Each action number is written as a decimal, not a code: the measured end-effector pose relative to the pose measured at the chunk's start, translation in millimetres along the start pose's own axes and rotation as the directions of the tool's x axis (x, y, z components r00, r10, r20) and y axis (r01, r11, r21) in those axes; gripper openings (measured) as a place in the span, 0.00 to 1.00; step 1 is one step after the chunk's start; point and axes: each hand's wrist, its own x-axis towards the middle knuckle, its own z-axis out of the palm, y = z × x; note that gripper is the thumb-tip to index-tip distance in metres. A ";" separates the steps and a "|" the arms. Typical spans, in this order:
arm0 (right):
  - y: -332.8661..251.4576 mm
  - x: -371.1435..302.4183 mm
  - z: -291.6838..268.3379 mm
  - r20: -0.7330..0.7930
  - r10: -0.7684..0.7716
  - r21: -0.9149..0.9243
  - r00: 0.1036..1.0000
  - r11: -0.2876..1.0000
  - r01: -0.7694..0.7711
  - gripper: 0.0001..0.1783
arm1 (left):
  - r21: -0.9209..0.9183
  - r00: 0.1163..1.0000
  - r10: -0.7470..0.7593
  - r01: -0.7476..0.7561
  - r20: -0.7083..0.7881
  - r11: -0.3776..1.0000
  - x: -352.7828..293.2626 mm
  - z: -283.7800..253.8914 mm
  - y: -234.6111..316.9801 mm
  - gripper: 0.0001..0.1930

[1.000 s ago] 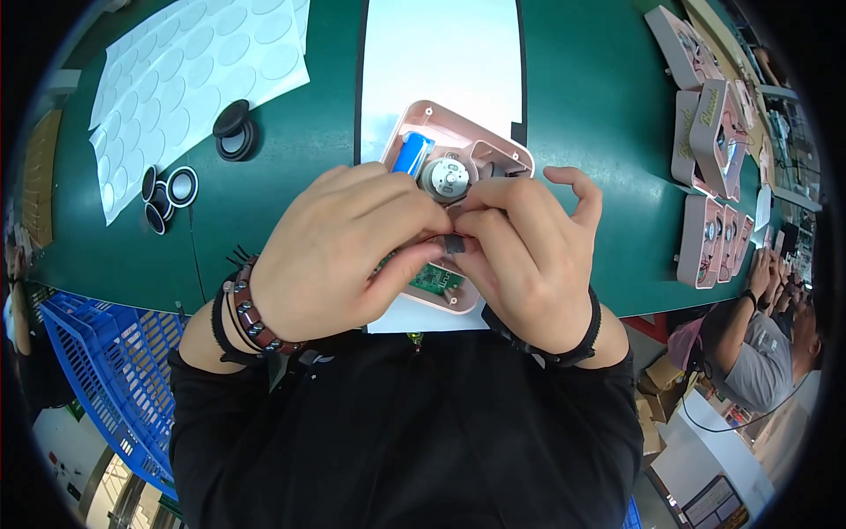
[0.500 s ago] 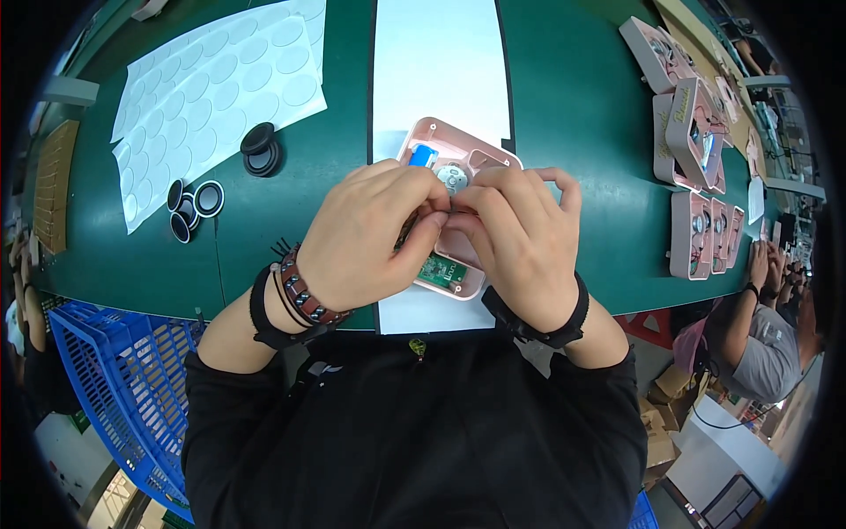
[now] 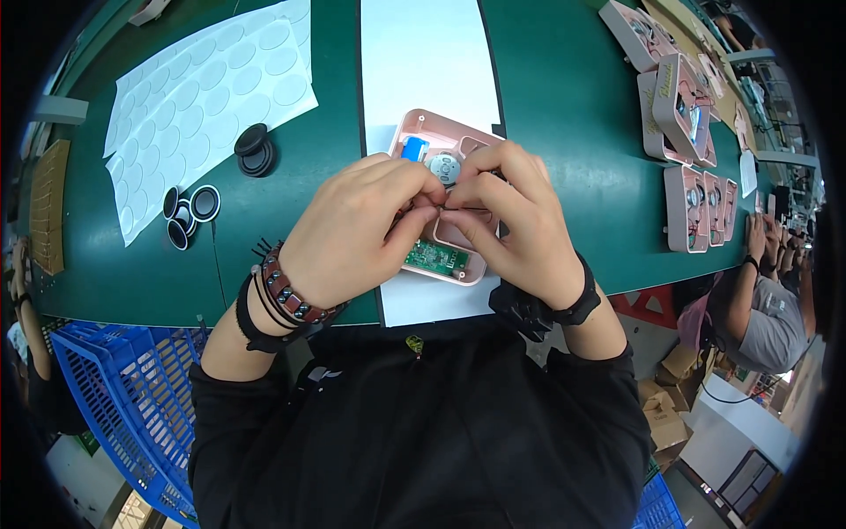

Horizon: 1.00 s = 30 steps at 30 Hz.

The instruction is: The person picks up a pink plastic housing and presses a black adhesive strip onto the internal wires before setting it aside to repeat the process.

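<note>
A pale pink plastic housing [image 3: 407,120] lies tilted on a white mat [image 3: 423,57], under both my hands. Inside it are a blue block [image 3: 414,148], a round silver speaker-like part [image 3: 442,167] and a green circuit board [image 3: 436,257]. My left hand [image 3: 352,225] is closed, thumb and forefinger pinched over the middle of the housing; what they grip is hidden. Close against it, the fingertips of my right hand [image 3: 524,220] pinch a thin dark wire [image 3: 471,209]. My fingers cover the housing's centre.
White sheets of round stickers [image 3: 211,93] lie at left, beside black round caps [image 3: 256,152] and several white-rimmed discs [image 3: 204,203]. More pink housings [image 3: 686,207] stand at right. A blue crate [image 3: 132,370] is below the table edge at left. A co-worker [image 3: 771,313] sits at far right.
The view has shifted slightly, so the table things sit a little further left and up. My right fingers have opened out somewhat around their pinch; more of the circuit board shows.
</note>
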 end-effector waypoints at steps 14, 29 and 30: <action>-8.1 -5.4 6.6 -0.077 -0.096 -0.342 0.992 0.938 0.065 0.11 | -0.005 0.997 0.068 -0.068 0.029 0.998 -4.8 -2.4 -6.0 0.07; 4.4 -14.6 4.8 -0.042 -0.266 -0.386 0.963 0.893 0.230 0.11 | 0.041 0.997 -0.074 0.073 0.027 0.997 -3.2 -1.6 0.7 0.04; 5.2 -16.3 5.5 -0.056 -0.242 -0.370 0.969 0.906 0.205 0.11 | 0.038 0.997 -0.077 0.076 0.026 0.996 -3.3 -0.8 0.8 0.04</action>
